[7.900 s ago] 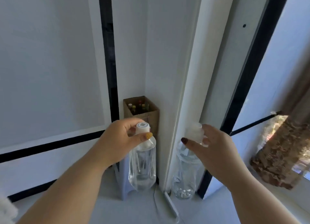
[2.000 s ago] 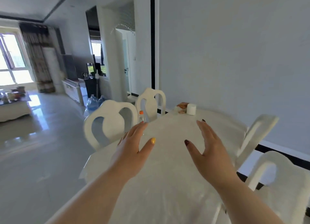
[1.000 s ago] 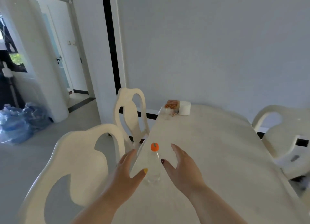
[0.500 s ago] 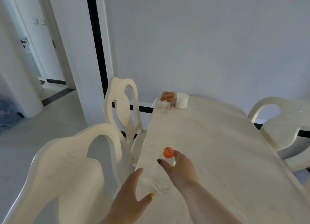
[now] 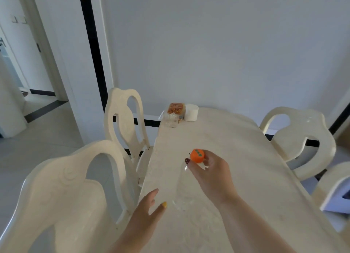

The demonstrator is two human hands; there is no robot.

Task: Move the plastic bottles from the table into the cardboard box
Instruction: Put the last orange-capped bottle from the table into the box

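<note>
A clear plastic bottle (image 5: 182, 192) with an orange cap stands upright near the left edge of the cream table (image 5: 236, 158). My right hand (image 5: 210, 174) is closed around its neck just under the cap. My left hand (image 5: 149, 209) hovers open beside the bottle's base, fingers apart, not touching it. The cardboard box is out of sight.
Two cream chairs (image 5: 123, 120) stand along the table's left side, the nearer chair (image 5: 62, 196) close to my left arm. Two more chairs (image 5: 299, 139) are on the right. At the table's far end sit a snack packet (image 5: 176, 108), a clear cup (image 5: 171, 119) and a white roll (image 5: 191, 112).
Earlier I carried two bottles to the box, then turned to the table with empty hands. In the last second my right hand closed on the bottle's neck; my left hand dropped lower.
</note>
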